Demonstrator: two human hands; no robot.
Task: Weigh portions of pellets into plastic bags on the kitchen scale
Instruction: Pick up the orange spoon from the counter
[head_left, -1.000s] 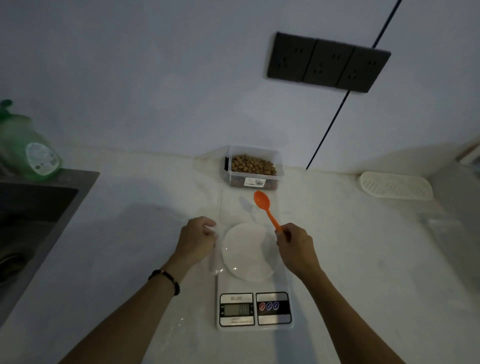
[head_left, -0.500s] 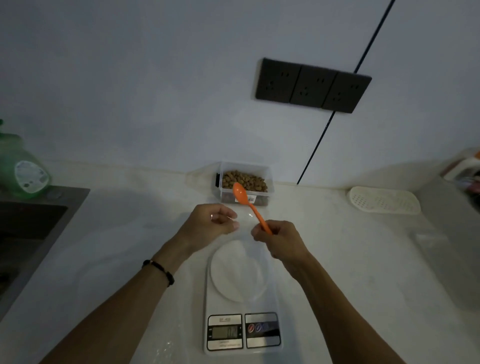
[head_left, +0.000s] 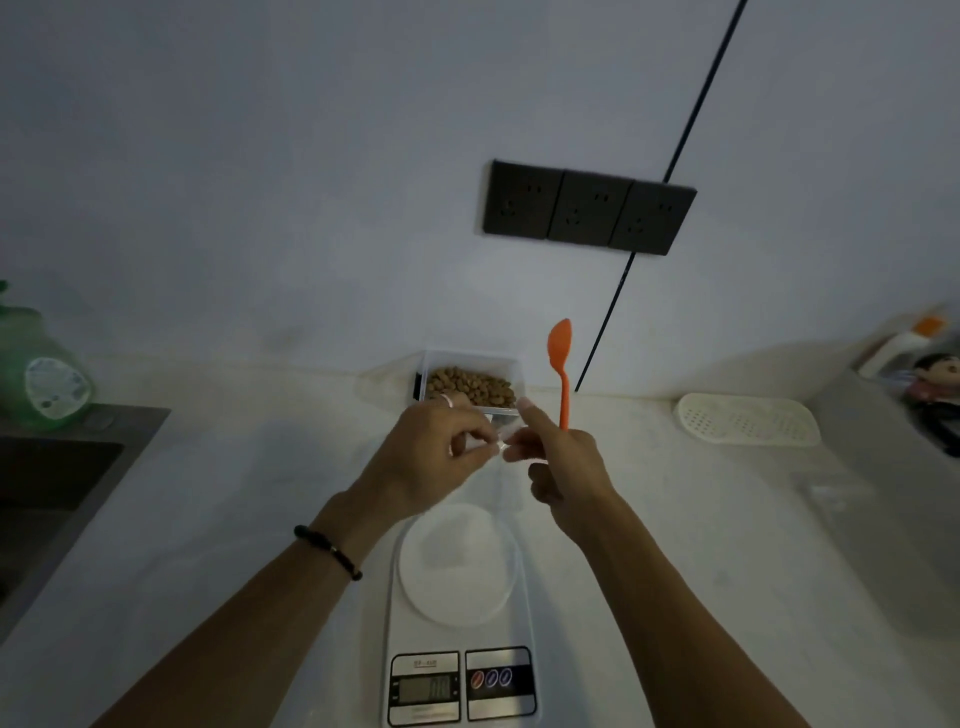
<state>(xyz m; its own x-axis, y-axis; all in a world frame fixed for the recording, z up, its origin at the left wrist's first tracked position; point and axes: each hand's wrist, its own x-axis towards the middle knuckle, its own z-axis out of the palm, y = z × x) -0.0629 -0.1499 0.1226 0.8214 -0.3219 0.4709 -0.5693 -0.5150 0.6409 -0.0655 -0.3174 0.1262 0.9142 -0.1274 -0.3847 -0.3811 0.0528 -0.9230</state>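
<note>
Left hand (head_left: 434, 457) and right hand (head_left: 563, 465) meet above the scale (head_left: 460, 618), their fingers (head_left: 480, 451) pinching the top edge of a clear bag (head_left: 506, 441) between them. The right hand also grips a spoon (head_left: 561, 364), bowl upright. Behind the scale, a tub (head_left: 470, 384) of pellets (head_left: 467, 387) stands on the tabletop (head_left: 234, 493) against the wall

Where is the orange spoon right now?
In the head view the spoon stands upright in the right hand, just right of the pellet box, its bowl up against the wall.
</note>
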